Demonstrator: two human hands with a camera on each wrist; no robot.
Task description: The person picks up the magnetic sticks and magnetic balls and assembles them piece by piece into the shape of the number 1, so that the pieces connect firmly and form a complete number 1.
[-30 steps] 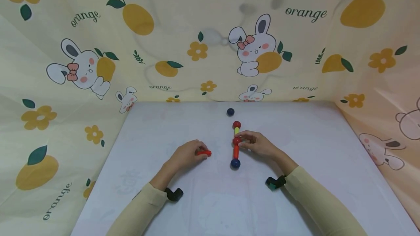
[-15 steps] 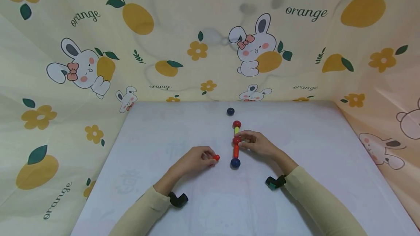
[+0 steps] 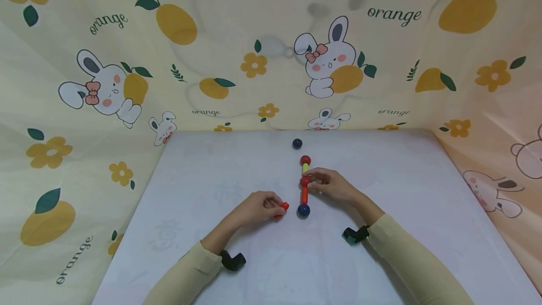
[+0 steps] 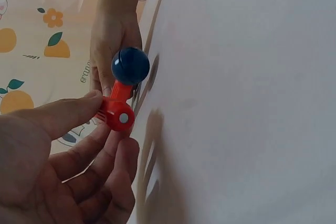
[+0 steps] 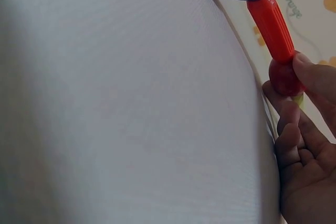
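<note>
A short red, ribbed, plastic-looking rod [image 3: 285,206] is pinched in the left hand's grip [image 3: 264,206], narrow, thumb against fingers. It is held just beside the chain's lower end, at about 9 o'clock from it, not touching. The rod's white end disc [image 4: 124,118] is left uncovered, probably so that end can be pointed freely.

A straight chain of glossy balls and coloured rods [image 3: 304,196] is lined up 12-to-6 o'clock over the white surface [image 3: 288,267]; whether it is slightly lifted cannot be told. Its glossy red middle ball [image 3: 305,181] is pinched from 3 o'clock by the right hand's grip [image 3: 332,186], also narrow; presumably the centre was chosen so both halves are steadied. The glossy dark blue end ball [image 3: 303,211] is thereby left ungripped at 6 o'clock. A loose glossy dark blue ball [image 3: 297,143] is set beyond the 12 o'clock end, untouched, likely out of the hands' way.
</note>
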